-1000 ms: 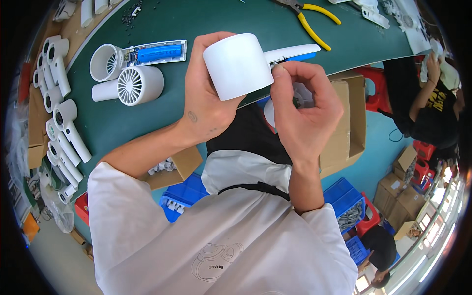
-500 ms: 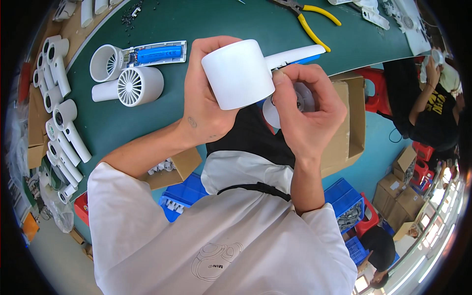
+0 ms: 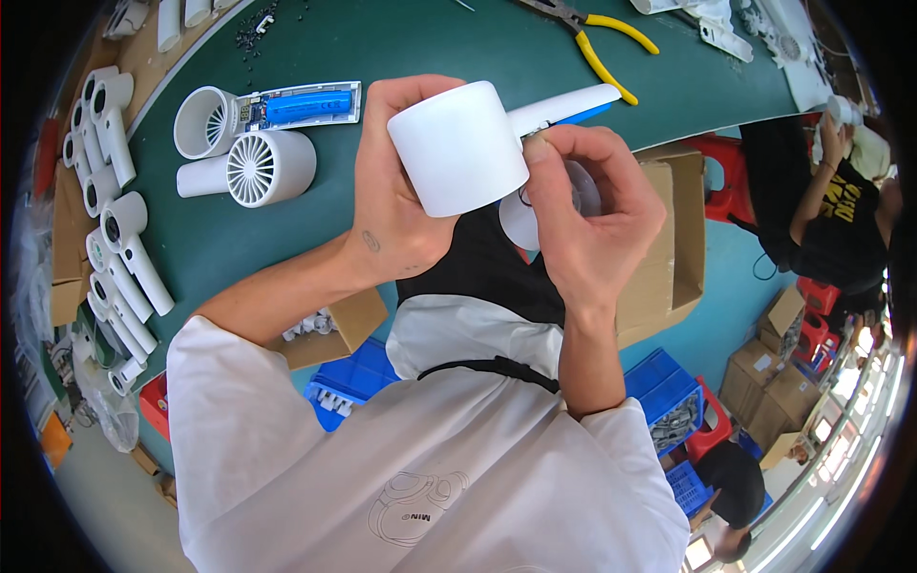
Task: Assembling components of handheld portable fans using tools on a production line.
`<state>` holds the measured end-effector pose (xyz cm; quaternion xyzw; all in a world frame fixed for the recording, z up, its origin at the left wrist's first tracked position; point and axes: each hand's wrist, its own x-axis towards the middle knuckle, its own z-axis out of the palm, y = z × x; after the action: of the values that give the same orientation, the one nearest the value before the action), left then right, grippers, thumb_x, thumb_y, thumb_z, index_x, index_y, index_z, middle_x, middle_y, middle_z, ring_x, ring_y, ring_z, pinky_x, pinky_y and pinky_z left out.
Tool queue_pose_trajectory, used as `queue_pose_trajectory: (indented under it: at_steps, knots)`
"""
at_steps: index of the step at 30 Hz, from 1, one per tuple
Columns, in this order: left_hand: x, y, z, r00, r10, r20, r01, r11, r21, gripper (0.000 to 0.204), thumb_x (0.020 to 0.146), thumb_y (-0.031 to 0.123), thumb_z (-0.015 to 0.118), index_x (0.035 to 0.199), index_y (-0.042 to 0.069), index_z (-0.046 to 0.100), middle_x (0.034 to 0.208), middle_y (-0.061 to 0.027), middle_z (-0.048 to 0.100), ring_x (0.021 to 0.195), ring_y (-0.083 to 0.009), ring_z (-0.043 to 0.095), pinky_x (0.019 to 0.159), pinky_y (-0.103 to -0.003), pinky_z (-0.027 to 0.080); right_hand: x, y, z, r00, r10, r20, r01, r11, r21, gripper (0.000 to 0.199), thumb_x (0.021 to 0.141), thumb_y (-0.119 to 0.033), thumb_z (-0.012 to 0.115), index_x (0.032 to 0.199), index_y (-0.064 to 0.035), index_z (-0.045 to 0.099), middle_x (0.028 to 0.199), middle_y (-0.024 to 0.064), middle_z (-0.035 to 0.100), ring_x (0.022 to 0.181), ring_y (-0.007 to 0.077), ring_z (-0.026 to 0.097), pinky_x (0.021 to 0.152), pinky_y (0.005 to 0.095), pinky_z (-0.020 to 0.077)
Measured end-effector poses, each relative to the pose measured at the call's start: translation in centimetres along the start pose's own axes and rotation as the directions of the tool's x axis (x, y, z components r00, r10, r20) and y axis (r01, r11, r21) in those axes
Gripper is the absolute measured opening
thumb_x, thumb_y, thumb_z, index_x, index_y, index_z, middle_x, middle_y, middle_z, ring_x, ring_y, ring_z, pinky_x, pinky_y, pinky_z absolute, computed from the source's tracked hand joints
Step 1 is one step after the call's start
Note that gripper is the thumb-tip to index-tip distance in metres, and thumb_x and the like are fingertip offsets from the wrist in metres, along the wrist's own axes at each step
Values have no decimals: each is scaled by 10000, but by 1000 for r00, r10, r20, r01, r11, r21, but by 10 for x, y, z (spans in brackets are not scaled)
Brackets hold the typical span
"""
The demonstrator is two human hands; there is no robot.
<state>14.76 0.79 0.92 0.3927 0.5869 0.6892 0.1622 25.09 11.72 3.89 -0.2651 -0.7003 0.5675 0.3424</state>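
My left hand [image 3: 406, 205] is wrapped round the white cylindrical head of a handheld fan housing [image 3: 458, 148]. Its white handle half [image 3: 564, 107] points to the right, with a blue battery [image 3: 585, 116] showing along its underside. My right hand [image 3: 602, 215] pinches thumb and forefinger together where the handle meets the head; whatever is between the fingertips is too small to make out. Behind that thumb and below the handle is a translucent round fan wheel [image 3: 521, 224], partly hidden by the hand. Whether the other fingers support it, I cannot tell.
On the green table [image 3: 382, 38] lie an opened fan with a battery [image 3: 310, 105], a fan with a grille [image 3: 258, 170] and yellow-handled pliers [image 3: 602, 57]. Fan housings [image 3: 124, 220] line the left. Cardboard boxes [image 3: 683, 239] and blue bins [image 3: 664, 387] stand below; a co-worker [image 3: 831, 210] is at right.
Both hands stay in the same grip. The handle and my right hand have shifted slightly left, and the view has moved a little.
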Motion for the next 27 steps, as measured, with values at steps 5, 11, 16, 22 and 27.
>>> queue_pose_trajectory:
  at_steps: [5, 11, 16, 22, 27]
  knots:
    - [-1, 0, 0, 1000, 18, -7, -18, 999, 30, 498, 797, -50, 630, 1232, -26, 390, 1125, -168, 565, 1007, -222, 583, 884, -325, 469, 1, 3, 1, 1000, 2, 3, -2, 1000, 22, 62, 789, 14, 691, 843, 15, 661, 783, 40, 670, 675, 76, 617, 610, 210, 484]
    - [-2, -1, -2, 1000, 12, 1, -12, 999, 51, 496, 802, -41, 633, 1234, -25, 389, 1123, -167, 572, 1000, -219, 586, 887, -328, 466, 2, -2, 1, 996, 84, 21, -85, 996, 22, 56, 797, 3, 701, 838, 17, 665, 770, 34, 679, 698, 67, 619, 632, 209, 490]
    - [2, -1, -2, 999, 36, -3, -36, 999, 23, 517, 796, -52, 619, 1255, -20, 381, 1124, -162, 576, 1019, -217, 585, 901, -329, 465, 3, -5, 0, 997, 71, 43, -74, 995, 74, 67, 820, -23, 706, 846, 14, 658, 765, 30, 676, 707, 68, 617, 657, 214, 494]
    - [16, 12, -8, 995, 64, 77, -68, 996, 52, 683, 764, 40, 691, 1337, -9, 323, 1229, -167, 522, 1092, -223, 560, 938, -347, 456, 9, 0, 2, 999, 6, 46, -18, 964, 265, 206, 847, 15, 648, 1035, 25, 563, 878, 56, 648, 773, 76, 609, 708, 221, 489]
    - [42, 46, -18, 968, 124, 218, -138, 989, 48, 880, 769, 131, 767, 1452, 1, 227, 1344, -165, 476, 1216, -260, 522, 1065, -408, 370, 24, -31, 3, 983, 150, 104, -181, 737, 651, 200, 919, -93, 553, 1079, 25, 530, 934, 110, 645, 787, 148, 650, 703, 273, 525]
